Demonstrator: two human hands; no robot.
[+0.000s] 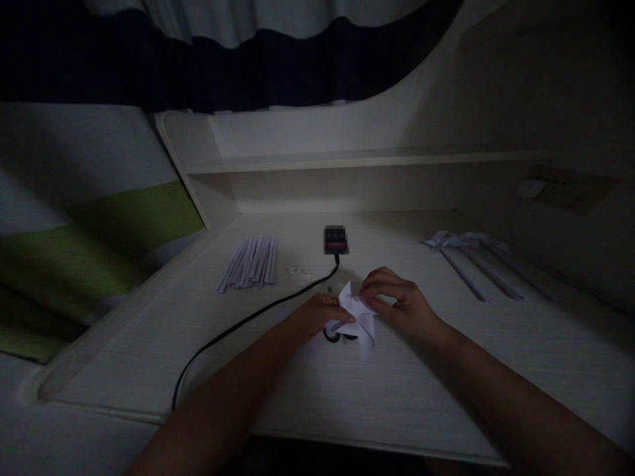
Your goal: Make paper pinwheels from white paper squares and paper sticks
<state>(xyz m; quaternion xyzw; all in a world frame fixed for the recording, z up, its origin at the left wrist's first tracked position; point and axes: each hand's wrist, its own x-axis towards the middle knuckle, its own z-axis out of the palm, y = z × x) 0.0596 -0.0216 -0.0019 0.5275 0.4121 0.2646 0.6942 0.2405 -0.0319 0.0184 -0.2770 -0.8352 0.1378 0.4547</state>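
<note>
Dim frame, detail is limited. Your left hand (320, 314) and right hand (397, 301) meet at the centre of the worktop (446, 370), both pinched shut on a white folded paper piece (358, 316), pinwheel-like with pointed flaps. Left fingers grip its 9 o'clock edge, right fingers its 2 o'clock edge; its lower flap hangs toward 6 o'clock, near or touching the surface.

Around it:
- Dark looped item (333, 336), maybe scissors, just under the paper at 7 o'clock. Can't tell for sure.
- Black cable (238, 327) runs from a small dark device (336, 240) at 12 o'clock down past your left wrist to the worktop edge.
- Bundle of paper sticks (251, 263) at 10 o'clock, well apart.
- Finished pinwheels on sticks (471, 258) at 2 o'clock, well apart.
- Small clear bits (298, 270) between the bundle and the device.

Risks, my read:
- Pinch too hard or pull the hands apart and the thin flaps crease or tear.
- Ease either grip and the folds likely spring open.
- Your left forearm sits close to the cable; a snag drags the device.
- Low light makes misaligned flaps easy to miss.
</note>
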